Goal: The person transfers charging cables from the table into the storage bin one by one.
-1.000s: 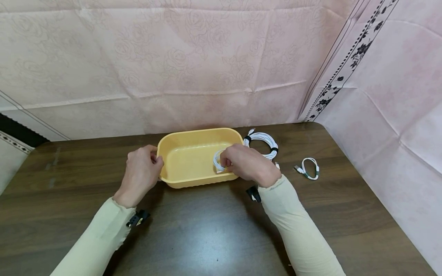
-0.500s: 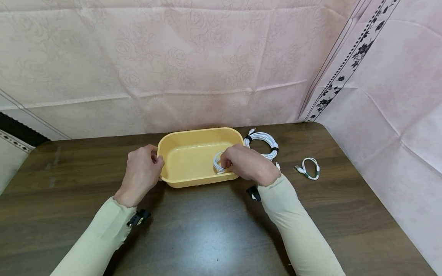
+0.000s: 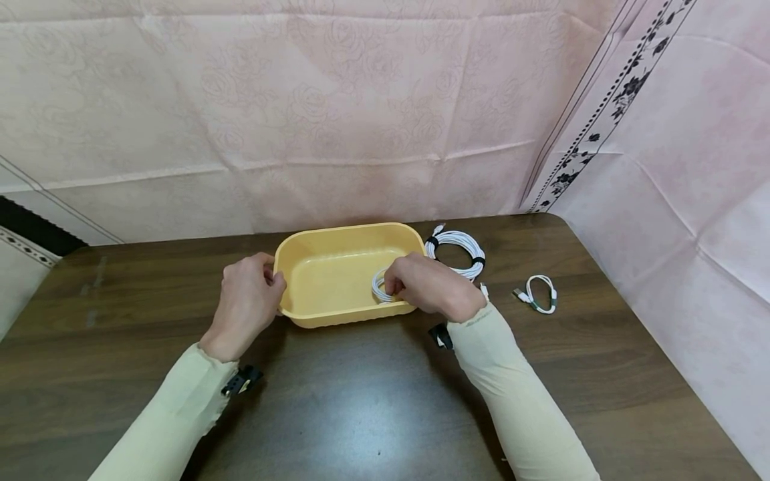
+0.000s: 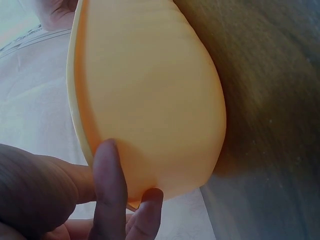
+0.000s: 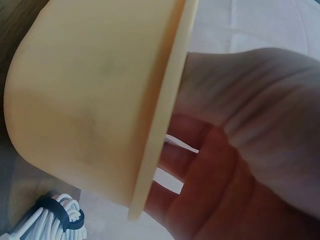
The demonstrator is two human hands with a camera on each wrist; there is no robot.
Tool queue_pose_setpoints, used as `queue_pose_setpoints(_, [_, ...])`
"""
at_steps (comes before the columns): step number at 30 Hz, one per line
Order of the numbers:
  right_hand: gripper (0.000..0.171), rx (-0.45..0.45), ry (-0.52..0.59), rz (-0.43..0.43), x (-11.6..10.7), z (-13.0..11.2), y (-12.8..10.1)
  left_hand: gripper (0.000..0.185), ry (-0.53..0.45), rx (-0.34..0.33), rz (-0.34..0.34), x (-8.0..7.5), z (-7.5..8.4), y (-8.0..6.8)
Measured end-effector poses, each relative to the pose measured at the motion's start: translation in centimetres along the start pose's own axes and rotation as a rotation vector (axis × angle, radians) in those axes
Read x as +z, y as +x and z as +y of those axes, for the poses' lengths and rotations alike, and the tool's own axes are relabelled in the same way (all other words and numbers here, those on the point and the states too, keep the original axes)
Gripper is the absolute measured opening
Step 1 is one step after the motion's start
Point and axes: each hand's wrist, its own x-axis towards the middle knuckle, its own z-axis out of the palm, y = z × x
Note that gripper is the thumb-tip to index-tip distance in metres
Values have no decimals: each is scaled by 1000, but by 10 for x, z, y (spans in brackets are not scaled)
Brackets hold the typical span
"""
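A yellow plastic basin [image 3: 329, 280] stands on the brown table. My left hand [image 3: 249, 294] pinches the rim at its left end; in the left wrist view the fingers [image 4: 111, 175] lie against the outside wall. My right hand [image 3: 430, 284] reaches over the right end of the rim into the basin, its fingers curled at a coiled white cable [image 3: 379, 287]. Part of that coil is covered by the hand. In the right wrist view the basin's wall [image 5: 90, 100] hides the fingertips of the right hand [image 5: 220, 160].
Behind the right hand lies a larger white cable coil [image 3: 460, 240] with black straps, beside the basin. Farther right is a small white USB cable [image 3: 541, 294] looped on the table [image 3: 601, 374]. A pale patterned cloth [image 3: 361, 120] hangs along the back and right.
The cable coil in the basin has shifted slightly under the right hand, and its end near the front wall shows less. Both hands stay almost in place.
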Motion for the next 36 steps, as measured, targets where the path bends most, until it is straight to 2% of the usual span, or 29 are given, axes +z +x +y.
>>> queue_pose_setpoints(16, [34,38,11,-25,1,3,5,37,-11,-17,-11,0,1,1])
queue_pose_setpoints(36, [39,-5,-5,-66,1,6,8,37,-8,-24,-18,0,2,0])
